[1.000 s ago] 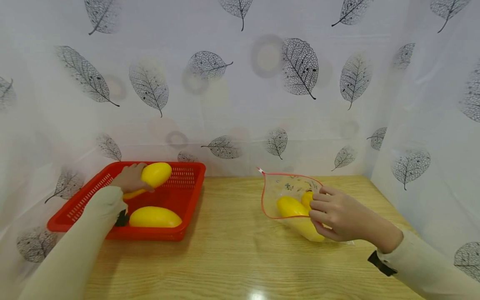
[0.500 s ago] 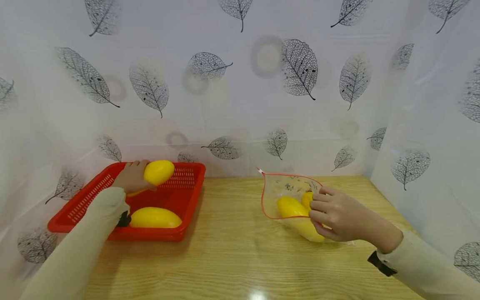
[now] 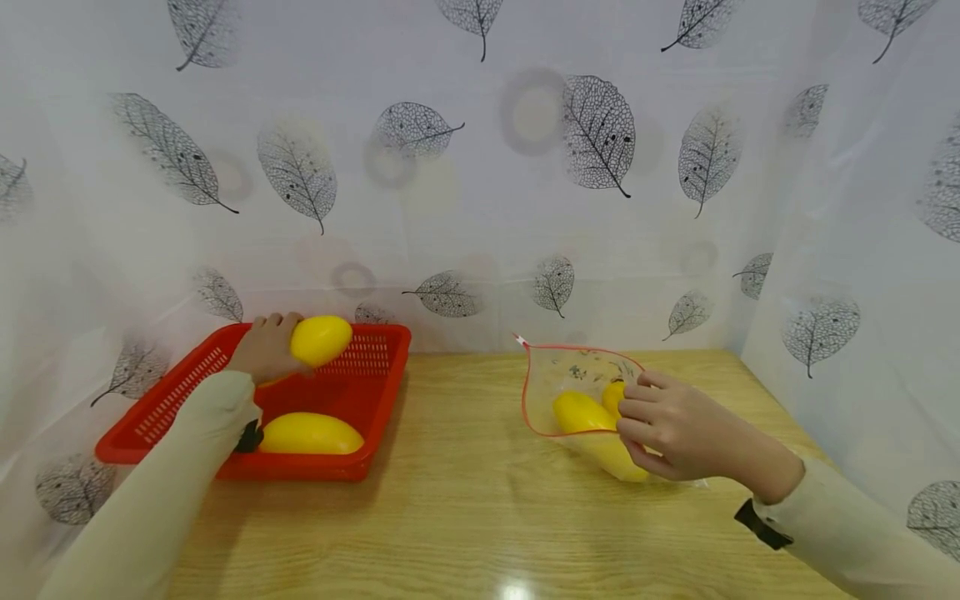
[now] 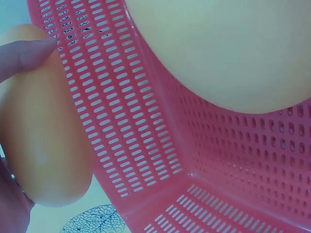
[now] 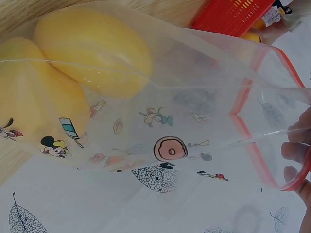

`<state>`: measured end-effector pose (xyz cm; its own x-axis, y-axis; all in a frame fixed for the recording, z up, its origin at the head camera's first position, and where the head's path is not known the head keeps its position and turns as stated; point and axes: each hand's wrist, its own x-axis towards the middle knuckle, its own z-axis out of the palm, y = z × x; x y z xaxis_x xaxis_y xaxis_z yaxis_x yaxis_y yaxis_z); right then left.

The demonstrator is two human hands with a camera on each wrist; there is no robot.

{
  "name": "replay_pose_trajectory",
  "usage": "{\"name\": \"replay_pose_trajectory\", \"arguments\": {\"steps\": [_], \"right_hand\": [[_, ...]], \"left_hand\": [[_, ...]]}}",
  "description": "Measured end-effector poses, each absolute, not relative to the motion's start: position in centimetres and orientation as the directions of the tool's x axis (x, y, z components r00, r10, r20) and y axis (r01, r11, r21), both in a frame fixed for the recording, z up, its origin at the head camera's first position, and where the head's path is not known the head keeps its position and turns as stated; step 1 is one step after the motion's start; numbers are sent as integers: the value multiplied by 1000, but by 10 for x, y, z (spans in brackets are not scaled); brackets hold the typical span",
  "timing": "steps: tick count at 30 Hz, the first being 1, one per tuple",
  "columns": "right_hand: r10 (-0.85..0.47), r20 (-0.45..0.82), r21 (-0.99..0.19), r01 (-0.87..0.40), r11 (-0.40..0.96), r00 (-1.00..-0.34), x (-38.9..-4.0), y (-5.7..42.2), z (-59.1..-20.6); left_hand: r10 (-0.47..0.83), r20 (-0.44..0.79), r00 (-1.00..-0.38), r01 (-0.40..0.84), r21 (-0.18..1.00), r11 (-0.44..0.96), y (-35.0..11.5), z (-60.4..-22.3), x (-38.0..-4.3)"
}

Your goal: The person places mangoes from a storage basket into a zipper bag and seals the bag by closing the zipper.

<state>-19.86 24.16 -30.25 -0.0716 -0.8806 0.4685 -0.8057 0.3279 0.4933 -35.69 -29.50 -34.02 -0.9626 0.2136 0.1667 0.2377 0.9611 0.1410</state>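
My left hand [image 3: 266,348] grips a yellow mango [image 3: 322,340] over the back of a red slotted basket [image 3: 387,408]. In the left wrist view thumb and fingers lie on either side of this mango [image 4: 48,131]. Another mango [image 3: 311,434] lies at the basket's front; a yellow sliver of fruit shows below the hand, mostly covered. My right hand [image 3: 671,425] pinches the red-edged mouth of a clear zip bag [image 3: 542,379], which gapes open. Inside it sit two mangoes, one [image 5: 97,53] partly over the other [image 5: 39,97] in the right wrist view.
The basket stands at the left on a wooden table [image 3: 450,517], and the bag lies to the right. A white sheet printed with leaves [image 3: 480,208] walls in the back and both sides. Cartoon figures are printed on the bag.
My left hand has risen slightly and moved a little right, lifting the mango with it. The right hand and the bag have stayed in place.
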Motion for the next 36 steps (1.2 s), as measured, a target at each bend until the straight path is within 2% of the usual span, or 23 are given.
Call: {"name": "replay_pose_trajectory", "arguments": {"steps": [8,10,19,36], "right_hand": [[-885,460,503,-801,324,-70,-200,242,-303],[-888,452,502,-799,331,-84,-200,243,-303],[-887,456,497,-805,323,-75,-200,243,-304],[-884,461,495,-805,327,-76,-201,244,-305]], "left_hand": [[260,225,-939,287,95,953,-288,-332,-358],[272,228,-935,296,79,952,-285,-328,-358],[333,212,-919,342,4,940,-269,-316,-350],[337,234,-912,347,-1,938,-259,-310,-334]]}}
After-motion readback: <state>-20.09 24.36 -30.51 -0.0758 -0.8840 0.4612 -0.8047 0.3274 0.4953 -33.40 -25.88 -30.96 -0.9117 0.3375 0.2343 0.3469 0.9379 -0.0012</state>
